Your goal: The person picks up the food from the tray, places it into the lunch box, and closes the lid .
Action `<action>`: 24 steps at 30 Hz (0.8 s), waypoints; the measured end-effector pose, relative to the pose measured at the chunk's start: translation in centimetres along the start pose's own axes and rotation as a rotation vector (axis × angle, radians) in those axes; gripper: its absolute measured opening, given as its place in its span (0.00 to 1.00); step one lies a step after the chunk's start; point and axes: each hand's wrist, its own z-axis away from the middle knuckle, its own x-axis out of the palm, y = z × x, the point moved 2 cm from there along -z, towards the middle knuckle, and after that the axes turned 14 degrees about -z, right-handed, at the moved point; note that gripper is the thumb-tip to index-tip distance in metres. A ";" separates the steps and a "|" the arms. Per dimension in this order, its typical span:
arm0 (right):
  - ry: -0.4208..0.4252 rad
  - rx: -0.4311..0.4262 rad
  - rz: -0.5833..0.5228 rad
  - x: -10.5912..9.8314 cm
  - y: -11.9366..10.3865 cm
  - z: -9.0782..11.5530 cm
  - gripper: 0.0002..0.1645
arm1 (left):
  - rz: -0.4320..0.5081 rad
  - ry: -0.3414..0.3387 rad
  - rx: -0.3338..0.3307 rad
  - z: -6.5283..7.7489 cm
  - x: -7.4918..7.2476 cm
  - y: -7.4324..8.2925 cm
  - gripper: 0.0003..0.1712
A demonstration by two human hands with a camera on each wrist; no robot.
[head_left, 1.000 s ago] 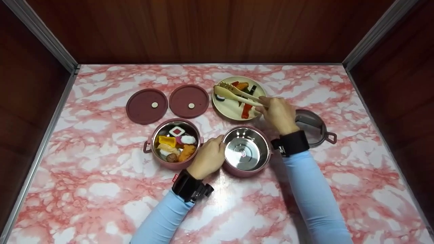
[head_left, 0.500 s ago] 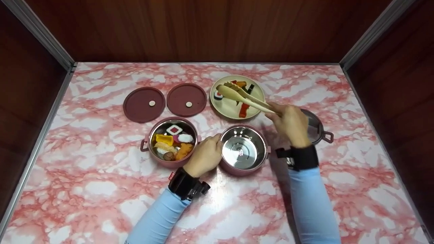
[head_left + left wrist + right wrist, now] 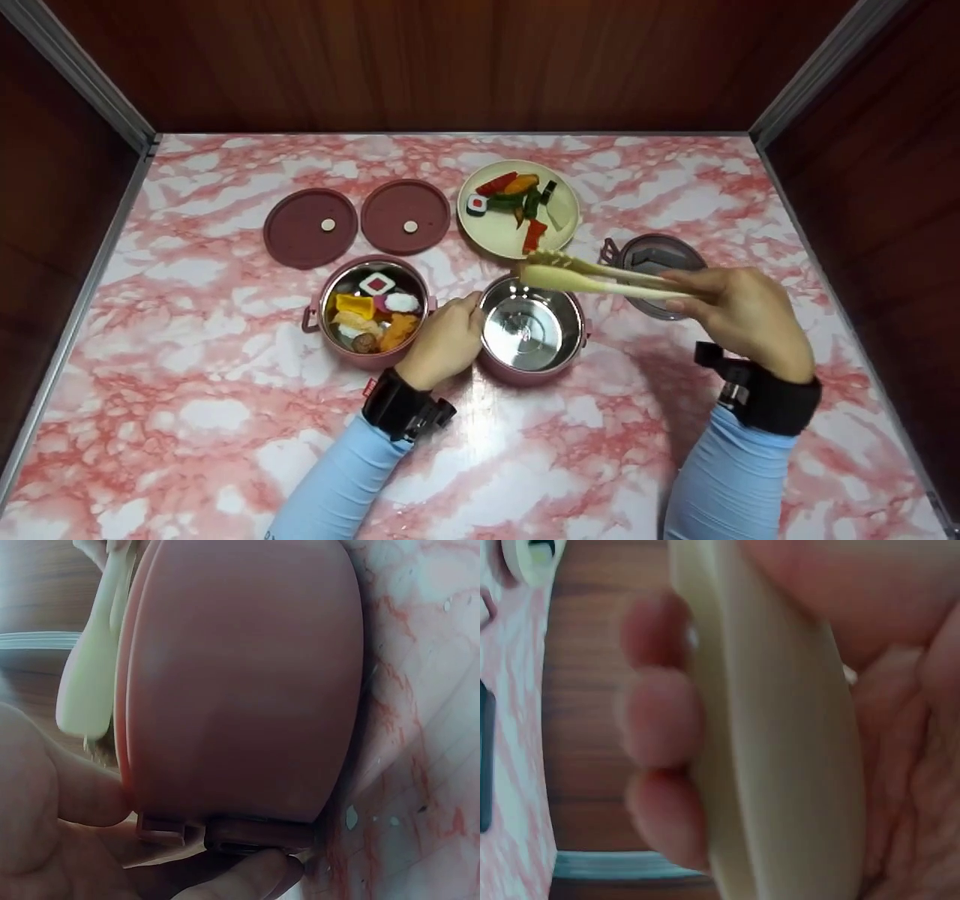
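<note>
My right hand [image 3: 750, 319] grips cream tongs [image 3: 600, 285], whose tips hover over the far rim of the right-hand pink pot [image 3: 525, 375]. Something small and brownish shows at the tips, mostly hidden; I cannot tell what it is. My left hand [image 3: 444, 341] holds that pot at its left handle [image 3: 259, 834], with the thumb against the rim. Only bare steel is visible inside the pot. Behind it, a cream plate [image 3: 487, 236] bears toy food: a sushi roll [image 3: 477, 204], red and orange pieces, and green and black ones.
Left of my left hand stands another pink pot [image 3: 367, 358] with several toy foods inside. Two maroon lids [image 3: 311, 244], each with a pale button, lie behind it. A see-through lid with a dark rim [image 3: 660, 259] lies partly under my right hand. Wooden walls enclose the table.
My right hand has moved right and nearer, bringing the tongs from over the plate to above the pot. My left hand keeps its hold. The head view has shifted slightly.
</note>
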 end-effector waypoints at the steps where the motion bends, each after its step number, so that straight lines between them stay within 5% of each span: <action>1: -0.023 0.012 -0.001 -0.1 -0.1 0.1 0.21 | -0.001 0.001 0.000 0.0 0.0 0.0 0.25; 10: -0.201 0.055 0.081 1.3 -1.4 -0.5 0.18 | 0.010 -0.012 -0.004 0.0 -0.1 0.0 0.25; 24: -0.228 -0.004 0.162 4.3 -2.7 -2.4 0.20 | 0.000 0.019 -0.033 -0.2 0.1 -0.1 0.25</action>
